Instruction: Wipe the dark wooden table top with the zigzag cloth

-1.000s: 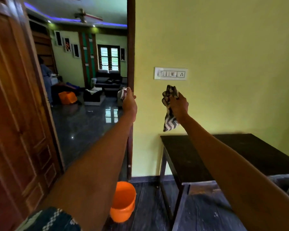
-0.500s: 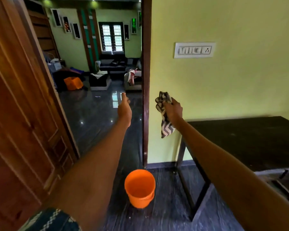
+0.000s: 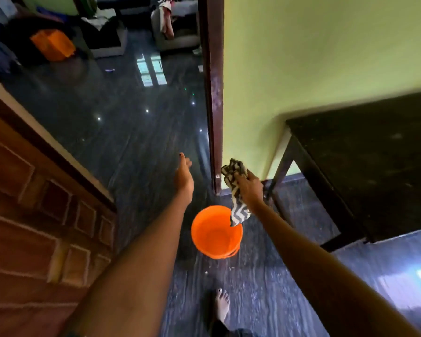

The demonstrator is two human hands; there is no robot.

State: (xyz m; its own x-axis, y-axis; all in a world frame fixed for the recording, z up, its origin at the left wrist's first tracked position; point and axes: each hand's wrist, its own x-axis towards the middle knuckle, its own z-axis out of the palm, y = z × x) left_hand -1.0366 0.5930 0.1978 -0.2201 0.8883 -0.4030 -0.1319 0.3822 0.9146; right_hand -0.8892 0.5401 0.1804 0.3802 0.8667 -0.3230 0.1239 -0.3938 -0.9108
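Observation:
My right hand point(image 3: 249, 188) grips the black-and-white zigzag cloth point(image 3: 236, 190), bunched at the top with a tail hanging down over the rim of an orange bucket point(image 3: 214, 235) on the floor. The dark wooden table point(image 3: 374, 156) stands to the right against the green wall, its top bare and dusty; my right hand is left of its near corner and apart from it. My left hand point(image 3: 184, 175) is stretched forward over the floor with fingers extended and holds nothing.
A dark door frame point(image 3: 213, 93) rises between my hands. A wooden door point(image 3: 34, 215) stands open at the left. My bare foot point(image 3: 223, 305) is on the dark floor below the bucket. An orange box point(image 3: 52, 45) and furniture sit in the far room.
The view has tilted down toward the floor. Both hands have dropped lower, and the cloth now hangs over the orange bucket instead of in front of the wall.

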